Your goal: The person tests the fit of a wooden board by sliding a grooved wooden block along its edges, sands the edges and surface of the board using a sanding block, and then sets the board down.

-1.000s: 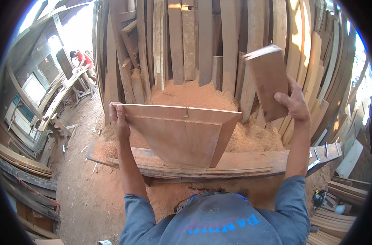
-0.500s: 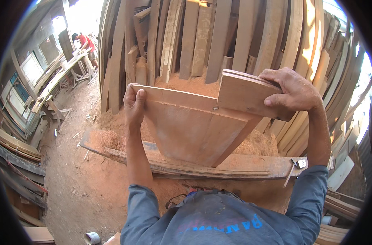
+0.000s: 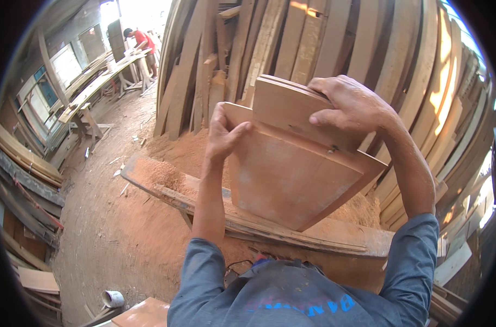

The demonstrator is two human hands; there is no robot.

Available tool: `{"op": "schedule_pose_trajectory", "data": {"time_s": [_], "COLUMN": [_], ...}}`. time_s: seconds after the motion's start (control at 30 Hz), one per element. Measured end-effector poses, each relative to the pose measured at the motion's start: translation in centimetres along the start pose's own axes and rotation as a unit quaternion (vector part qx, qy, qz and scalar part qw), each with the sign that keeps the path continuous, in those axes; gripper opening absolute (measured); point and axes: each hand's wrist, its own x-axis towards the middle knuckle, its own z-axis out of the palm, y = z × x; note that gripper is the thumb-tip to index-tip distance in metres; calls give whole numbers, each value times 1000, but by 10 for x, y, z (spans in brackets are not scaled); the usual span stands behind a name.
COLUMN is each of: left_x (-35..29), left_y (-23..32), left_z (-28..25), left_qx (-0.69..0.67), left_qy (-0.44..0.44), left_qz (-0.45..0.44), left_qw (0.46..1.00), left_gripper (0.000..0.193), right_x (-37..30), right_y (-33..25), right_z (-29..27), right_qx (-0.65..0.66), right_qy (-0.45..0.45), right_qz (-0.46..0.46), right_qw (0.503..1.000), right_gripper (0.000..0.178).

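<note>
The wooden panel (image 3: 294, 180) is held tilted above the low worktop (image 3: 368, 237), its bevelled borders visible along the upper and right sides; whether its lower corner touches the worktop cannot be determined. The wooden block (image 3: 289, 111) lies against the upper edge of the panel and covers the middle of that edge, so any engagement between the two parts is concealed. A narrow dark line runs along the top of the block; its depth cannot be read. The left hand (image 3: 226, 133) grips the panel at the upper left corner, thumb on the near face, with the other fingers (image 3: 219, 111) partly out of sight behind it. The right hand (image 3: 354, 103) grips the block at its right end: the thumb presses the near face, the remaining fingers lap over the top, and their tips are hidden. Sawdust (image 3: 193, 150) is heaped behind the worktop, partly masked by the left forearm and the panel. Upright boards (image 3: 291, 49) stand beyond, their upper ends cut off by the frame. At far left, a person in red (image 3: 144, 41) leans over a long second worktop (image 3: 103, 82); hand detail there is too small to distinguish.
</note>
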Motion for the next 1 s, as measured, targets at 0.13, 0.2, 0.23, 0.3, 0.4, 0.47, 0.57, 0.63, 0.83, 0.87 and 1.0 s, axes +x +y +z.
{"op": "schedule_pose_trajectory", "data": {"time_s": [0.13,0.2,0.23,0.3,0.4,0.47,0.57,0.63,0.83,0.87,1.0], "left_x": [2,6,5,6,8,14,15,15,21,24,25], "left_y": [-8,-15,-14,-7,-12,-15,-17,-16,-18,-21,-22], "left_z": [-4,2,6,-2,-5,-3,-3,-3,3,3,0], "left_qx": [-23,3,-6,4,-24,-1,51,41,51,40,32], "left_qy": [-11,34,25,13,23,13,21,7,13,14,3], "left_qz": [-1,54,49,34,31,54,52,50,40,35,25], "left_qw": [1000,998,998,999,999,998,997,998,998,999,999], "left_gripper": [54,58,58,58,48,39,33,32,34,36,42], "right_x": [58,83,93,98,80,57,11,-15,-40,-43,-56], "right_y": [-15,-19,-18,-18,-13,8,24,33,67,73,96], "right_z": [19,28,30,26,13,6,-5,-11,-6,-6,-5], "right_qx": [-47,-49,-85,-122,-3,-2,13,15,27,32,77], "right_qy": [17,24,-10,-44,-65,-82,-92,-81,-46,-48,-3], "right_qz": [-46,-60,-98,-121,-37,-16,18,31,35,41,0], "right_qw": [998,997,992,984,997,996,995,996,998,998,997], "right_gripper": [50,49,50,50,50,50,50,50,52,52,48]}}
